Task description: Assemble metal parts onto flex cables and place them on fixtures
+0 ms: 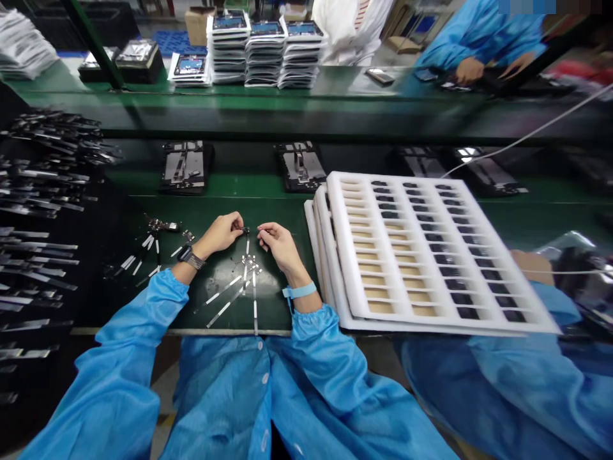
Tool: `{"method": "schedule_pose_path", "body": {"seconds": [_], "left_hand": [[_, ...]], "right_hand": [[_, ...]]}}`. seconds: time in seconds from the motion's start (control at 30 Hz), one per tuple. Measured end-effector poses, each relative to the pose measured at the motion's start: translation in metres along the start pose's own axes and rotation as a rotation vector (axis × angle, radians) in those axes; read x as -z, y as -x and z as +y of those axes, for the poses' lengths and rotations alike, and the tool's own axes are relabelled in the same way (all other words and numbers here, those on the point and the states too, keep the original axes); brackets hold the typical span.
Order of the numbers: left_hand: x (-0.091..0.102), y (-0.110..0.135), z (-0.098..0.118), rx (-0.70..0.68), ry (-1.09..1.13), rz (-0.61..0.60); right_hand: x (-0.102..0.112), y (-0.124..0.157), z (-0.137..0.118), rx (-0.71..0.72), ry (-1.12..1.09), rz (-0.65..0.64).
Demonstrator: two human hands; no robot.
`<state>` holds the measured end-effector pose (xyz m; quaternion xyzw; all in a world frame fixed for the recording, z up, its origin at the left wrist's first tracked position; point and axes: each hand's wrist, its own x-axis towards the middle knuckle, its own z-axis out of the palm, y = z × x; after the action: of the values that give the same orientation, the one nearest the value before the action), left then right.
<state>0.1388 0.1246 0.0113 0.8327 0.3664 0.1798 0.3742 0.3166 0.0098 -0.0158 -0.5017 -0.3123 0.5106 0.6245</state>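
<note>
My left hand [220, 233] pinches the small dark end of a thin flex strip [247, 252] between thumb and fingertips. My right hand [280, 246] sits just to its right, fingers curled close to that same end; whether they hold anything is hidden. Below the hands lie several more strips with small metal pieces [239, 287] on a dark green mat [225, 300]. Another cluster of strips [148, 252] lies left of my left hand. A watch [191, 257] circles my left wrist, and a blue strap [299, 291] circles my right.
A stack of white foam trays [431, 255] with rows of small parts stands to my right. Black framed assemblies [184, 167] sit on a green belt ahead. Many dark strips [43, 249] lie at left. Beyond stand stacked devices [265, 51]; a co-worker's hands [469, 70] work at upper right.
</note>
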Motion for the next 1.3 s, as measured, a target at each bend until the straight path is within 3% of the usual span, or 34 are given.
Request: {"method": "schedule_pose_path", "body": {"seconds": [0.2,0.33,0.43,0.8,1.3], "left_hand": [[0.041,0.02,0.021,0.127,0.599,0.087],[0.068,0.039,0.036,0.148,0.798,0.128],[0.076,0.048,0.036,0.17,0.9,0.15],[0.042,0.055,0.016,0.197,1.151,0.19],[0.035,0.055,0.009,0.224,1.151,0.152]], "right_hand": [[-0.003,0.002,-0.002,-0.01,-0.045,-0.01],[-0.004,0.004,-0.004,-0.009,0.009,-0.021],[-0.005,0.006,-0.007,0.0,0.025,-0.031],[-0.002,0.005,-0.006,-0.006,0.031,-0.062],[-0.001,0.006,-0.005,-0.038,0.05,-0.04]]}}
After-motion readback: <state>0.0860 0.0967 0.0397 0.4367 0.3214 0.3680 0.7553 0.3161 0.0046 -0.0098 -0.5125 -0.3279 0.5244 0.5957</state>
